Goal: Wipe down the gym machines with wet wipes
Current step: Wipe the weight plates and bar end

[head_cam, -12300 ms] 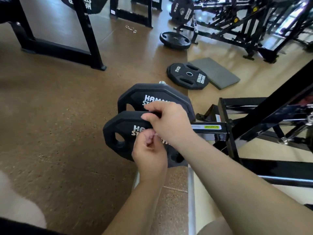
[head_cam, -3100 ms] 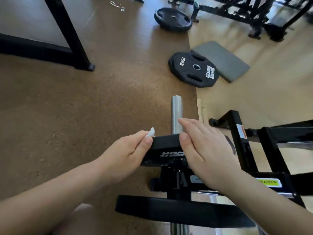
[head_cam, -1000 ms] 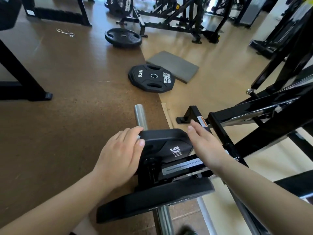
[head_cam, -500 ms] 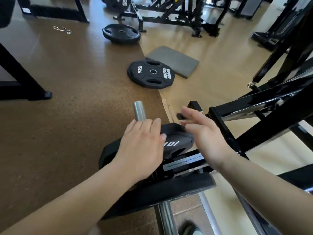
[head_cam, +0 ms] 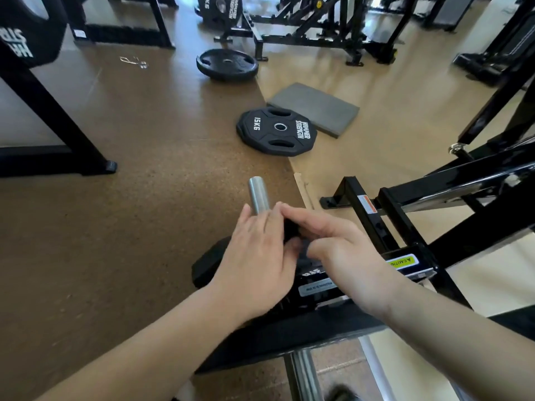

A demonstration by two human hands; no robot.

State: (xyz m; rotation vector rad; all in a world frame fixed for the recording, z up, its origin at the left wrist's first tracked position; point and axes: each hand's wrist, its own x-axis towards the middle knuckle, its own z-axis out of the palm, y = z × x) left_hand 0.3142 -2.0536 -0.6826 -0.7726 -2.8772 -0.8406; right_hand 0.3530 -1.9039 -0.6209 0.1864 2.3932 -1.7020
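Brown speckled floor (head_cam: 144,227) is shown, with a flat "15KG" "HAMMER STRENGTH" plate (head_cam: 276,131) far off. Nearer, on the black machine frame (head_cam: 405,227) labelled "CAUTION" (head_cam: 401,261), a black plate (head_cam: 208,261) on the steel sleeve (head_cam: 258,195) is covered by the flat, straight-fingered left hand (head_cam: 257,264) and touched by the right hand (head_cam: 341,256), whose grip cannot be told.

plates (head_cam: 276,131): black, white lettering | peg (head_cam: 258,195): silver | mat (head_cam: 314,109): grey | frame (head_cam: 451,186): black | caution label (head_cam: 402,261): yellow

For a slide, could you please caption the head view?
Left hand and right hand touch a black plate on a peg.
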